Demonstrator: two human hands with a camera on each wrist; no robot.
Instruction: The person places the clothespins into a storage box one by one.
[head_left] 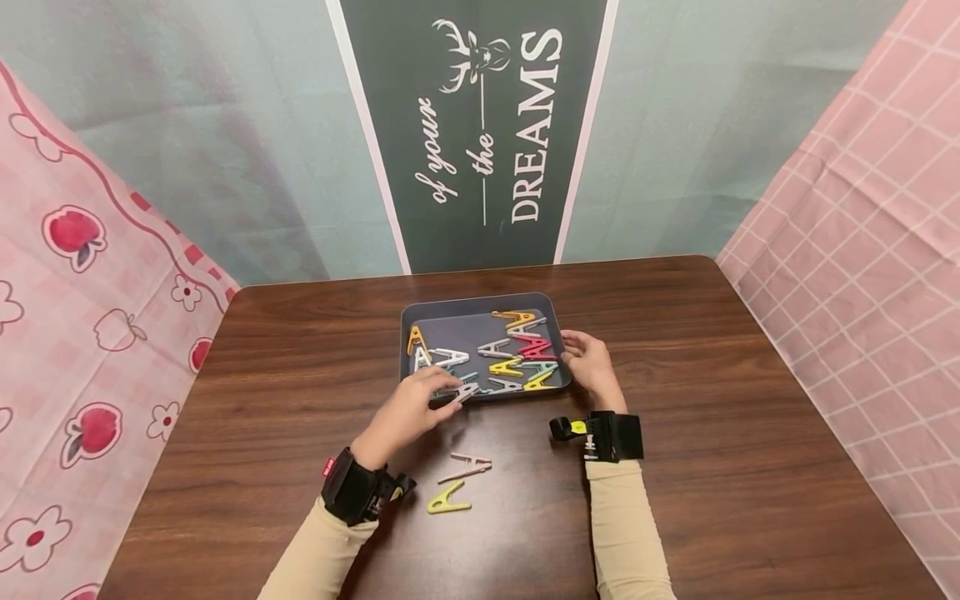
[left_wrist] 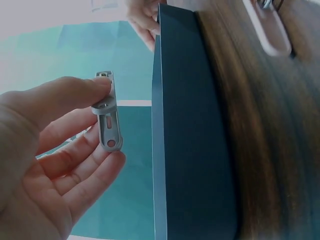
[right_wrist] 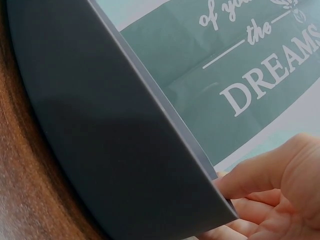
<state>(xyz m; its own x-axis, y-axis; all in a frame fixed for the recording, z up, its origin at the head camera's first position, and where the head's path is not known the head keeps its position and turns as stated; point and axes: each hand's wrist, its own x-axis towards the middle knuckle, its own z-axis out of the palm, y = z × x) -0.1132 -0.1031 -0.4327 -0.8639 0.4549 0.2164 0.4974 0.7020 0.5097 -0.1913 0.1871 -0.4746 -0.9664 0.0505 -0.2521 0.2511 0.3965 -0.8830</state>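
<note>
My left hand (head_left: pixel 408 408) pinches a light grey clothespin (left_wrist: pixel 110 131) between thumb and fingers, above the near rim of a dark grey tray (head_left: pixel 457 329). At the tray's right side, my right hand (head_left: pixel 591 367) grips the wall, thumb at the rim and fingers on the outer side. Inside the tray lie clothespins in several colours, among them a red clothespin (head_left: pixel 534 347), an orange clothespin (head_left: pixel 517 317) and a white clothespin (head_left: pixel 453 358). Some at the near left are partly hidden behind my left hand.
On the brown wooden table (head_left: pixel 712 500), in front of the tray, lie a pink clothespin (head_left: pixel 477 463) and a yellow-green clothespin (head_left: pixel 448 503). A printed curtain (head_left: pixel 480 242) hangs behind the table's far edge, with pink cloths at both sides.
</note>
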